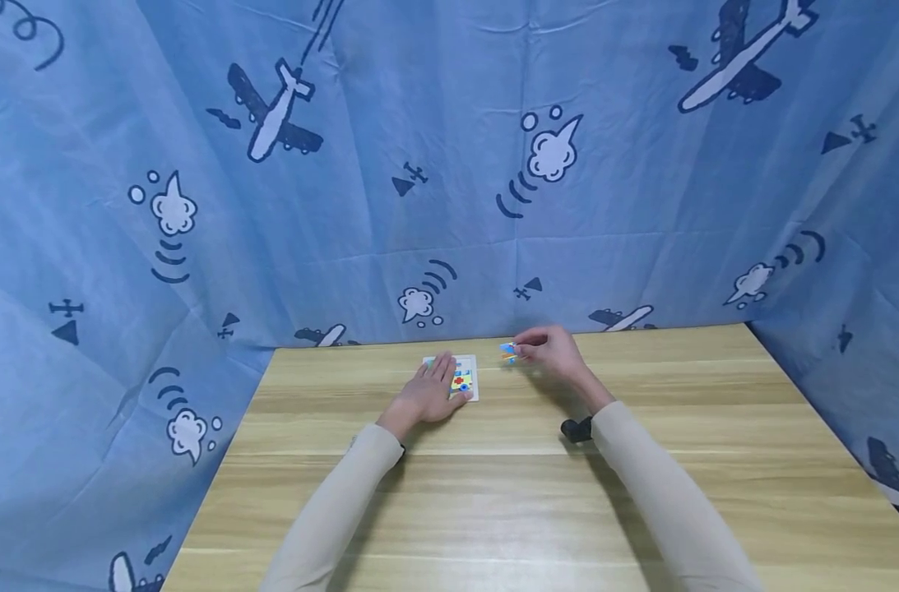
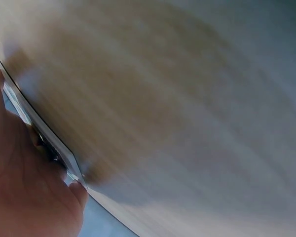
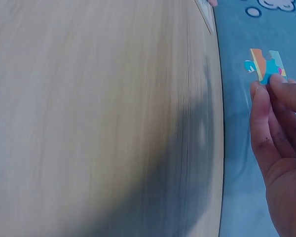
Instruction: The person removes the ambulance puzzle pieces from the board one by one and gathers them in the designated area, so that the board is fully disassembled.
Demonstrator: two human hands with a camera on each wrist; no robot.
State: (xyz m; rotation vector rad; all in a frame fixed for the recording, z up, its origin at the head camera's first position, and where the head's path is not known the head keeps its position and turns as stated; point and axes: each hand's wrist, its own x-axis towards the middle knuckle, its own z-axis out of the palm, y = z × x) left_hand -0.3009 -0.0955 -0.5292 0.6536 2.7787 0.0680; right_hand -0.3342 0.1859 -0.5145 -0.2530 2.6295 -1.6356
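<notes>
A small jigsaw puzzle board (image 1: 474, 372) with a white rim and a colourful picture lies near the table's back edge. My left hand (image 1: 428, 396) rests over its left part, fingers stretched out and thumb at the near edge, hiding much of the picture. In the left wrist view the board's thin edge (image 2: 49, 132) shows beside the thumb and fingertip. To the right of the board, my right hand (image 1: 556, 352) pinches a jigsaw piece (image 3: 267, 69) between thumb and fingers. Blue, orange and pale green show on this piece, which has a rounded tab on one side.
The wooden table (image 1: 486, 510) reaches back to a blue curtain (image 1: 464, 205) printed with planes and clouds, which also hangs at both sides. A black device (image 1: 576, 430) sits at the right wrist, just above the tabletop in the head view.
</notes>
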